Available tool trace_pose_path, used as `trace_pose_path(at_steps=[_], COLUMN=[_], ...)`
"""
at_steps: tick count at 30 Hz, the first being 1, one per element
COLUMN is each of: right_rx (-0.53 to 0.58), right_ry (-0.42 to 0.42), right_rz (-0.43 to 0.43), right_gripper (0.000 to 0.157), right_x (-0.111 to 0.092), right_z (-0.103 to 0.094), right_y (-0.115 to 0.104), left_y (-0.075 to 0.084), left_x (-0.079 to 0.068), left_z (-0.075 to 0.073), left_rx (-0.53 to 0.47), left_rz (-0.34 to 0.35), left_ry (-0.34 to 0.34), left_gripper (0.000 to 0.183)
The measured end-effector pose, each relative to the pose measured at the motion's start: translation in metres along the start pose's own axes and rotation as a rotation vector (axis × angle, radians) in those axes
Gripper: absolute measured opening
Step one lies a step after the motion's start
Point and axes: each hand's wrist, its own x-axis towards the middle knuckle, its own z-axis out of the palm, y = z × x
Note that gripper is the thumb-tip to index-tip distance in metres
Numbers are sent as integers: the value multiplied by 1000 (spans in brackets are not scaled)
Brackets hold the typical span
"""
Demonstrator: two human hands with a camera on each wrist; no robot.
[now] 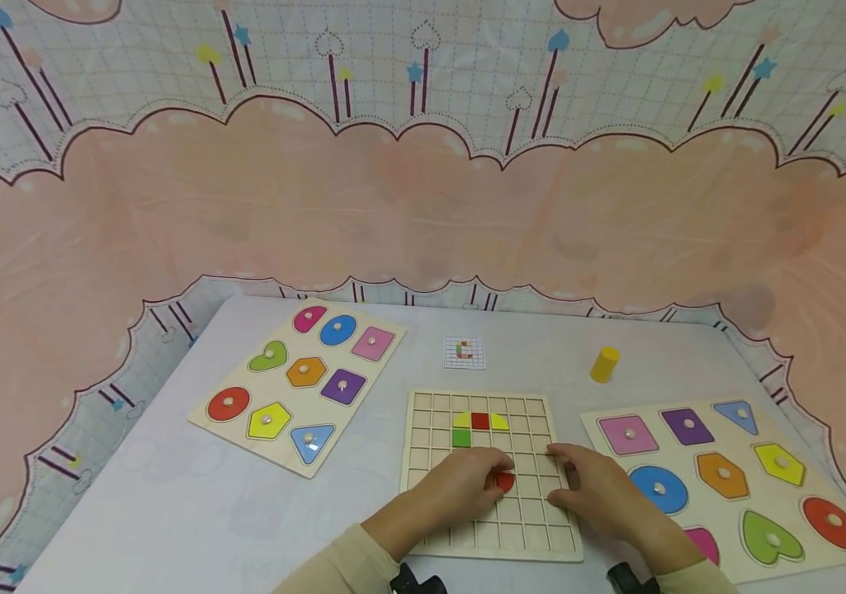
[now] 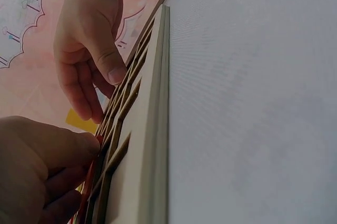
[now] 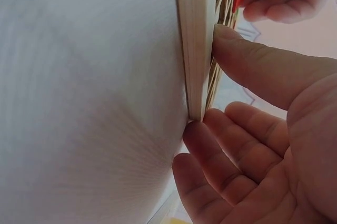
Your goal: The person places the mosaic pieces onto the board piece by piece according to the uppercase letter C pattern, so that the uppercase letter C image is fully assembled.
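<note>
A wooden grid board lies in the middle of the table. On it sit a red square with a yellow piece at either side, and a green square below the left one. My left hand is over the board and pinches a red piece with a rounded edge between thumb and fingers. My right hand rests at the board's right edge, its thumb touching the board and its fingers relaxed. The left fingers hide some grid cells.
A small pattern card lies behind the board. To its right stands a yellow cylinder. Knobbed shape-puzzle boards lie on both sides, one at the left and one at the right, the latter close to my right hand.
</note>
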Motion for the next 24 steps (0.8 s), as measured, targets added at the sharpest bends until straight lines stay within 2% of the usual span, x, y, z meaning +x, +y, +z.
trace_pose_path(at_steps=[24], right_rx=[-5], right_ry=[2], right_rz=[-4], right_gripper=[61], right_x=[-1], right_z=[0], right_y=[1], left_y=[4], left_x=[0], left_z=[0], left_rx=[43], left_rz=[-6], left_ry=[19], left_gripper=[32])
